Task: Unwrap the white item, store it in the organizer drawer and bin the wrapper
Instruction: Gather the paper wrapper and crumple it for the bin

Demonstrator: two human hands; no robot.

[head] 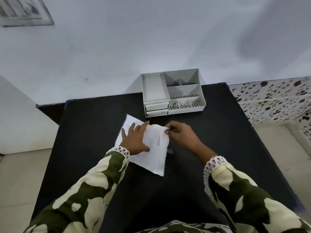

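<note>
A white wrapped item [151, 153] lies flat on the black table [87, 132], just in front of me. My left hand [134, 140] rests flat on its left part with fingers spread, pressing it down. My right hand [180, 133] pinches the item's upper right corner between thumb and fingertips, and a fold of the white wrapper lifts there. The white organizer [173, 93] stands at the far edge of the table, with two small drawers [157, 109] at its front left, both closed. No bin is in view.
The organizer's top holds several open compartments, some with perforated floors. A white wall rises behind the table. A floral cloth [272, 100] covers a surface to the right. Pale floor shows on the left and right of the table.
</note>
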